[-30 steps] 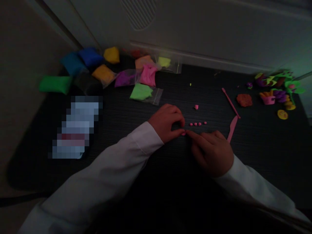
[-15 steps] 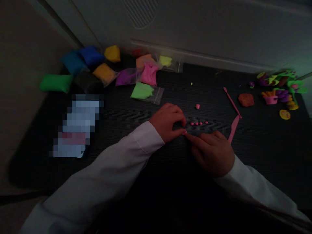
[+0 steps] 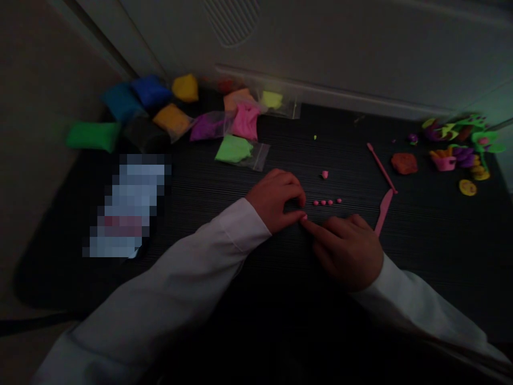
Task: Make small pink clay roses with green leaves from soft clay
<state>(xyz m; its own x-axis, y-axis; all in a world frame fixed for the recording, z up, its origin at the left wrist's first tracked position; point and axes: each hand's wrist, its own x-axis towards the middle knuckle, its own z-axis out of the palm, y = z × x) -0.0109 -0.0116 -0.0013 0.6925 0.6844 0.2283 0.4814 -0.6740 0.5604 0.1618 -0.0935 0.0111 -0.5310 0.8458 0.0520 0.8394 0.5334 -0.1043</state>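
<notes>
Pink piece: a small bit of pink clay point(image 3: 304, 217) sits at the tips of both hands, just in front of a row of pink balls point(image 3: 323, 202).
Left hand: the left hand point(image 3: 276, 199) has its fingers curled and its thumb slightly apart from them, the thumb tip at the clay.
Right hand: the right hand point(image 3: 348, 250) meets the same bit with its outstretched forefinger; the other fingers are folded, and whether they close on anything cannot be told.
Clear bags: a light green bag point(image 3: 234, 149) holds clay bunched at one end, its zip end flat; behind it lie a purple bag point(image 3: 208, 127), a pink bag point(image 3: 246, 121) and a yellow-green bag point(image 3: 272, 100), each with its clay.
Pink cup: at right, a small pink cup point(image 3: 443, 163) holds orange sticks.
Blurred packs: the green pack point(image 3: 93, 136) and blue pack point(image 3: 150, 91) at far left are soft-edged; a dark pack point(image 3: 145, 133) nearly melts into the black table point(image 3: 441, 256).
Pixelated slab: mosaic covers a bright slab point(image 3: 127, 208).
Knife: the lower end of the pink knife point(image 3: 383, 213) reaches the right hand's edge, perhaps partly hidden.
Sleeves: both run out of frame.
</notes>
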